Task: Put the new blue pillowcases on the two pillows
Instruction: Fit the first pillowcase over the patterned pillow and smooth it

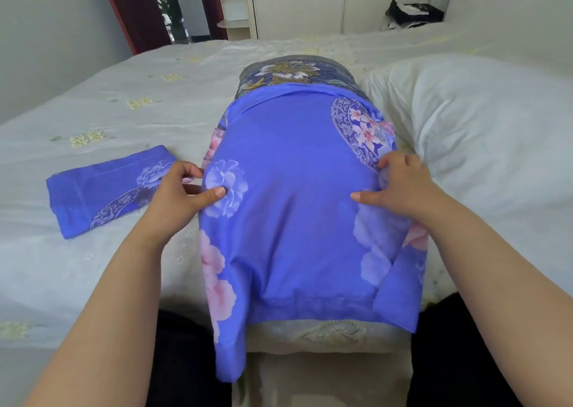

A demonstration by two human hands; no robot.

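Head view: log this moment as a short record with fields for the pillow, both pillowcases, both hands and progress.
pillow: dark floral pillow lies on the bed, far end uncovered
pillowcase in use: blue pillowcase drawn over most of the pillow
spare pillowcase: folded pillowcase flat on the bed, to the left
left hand: left hand grips the left side of the blue pillowcase
right hand: right hand grips its right side
other: white pillow to the right, bare
progress: first pillow partly covered
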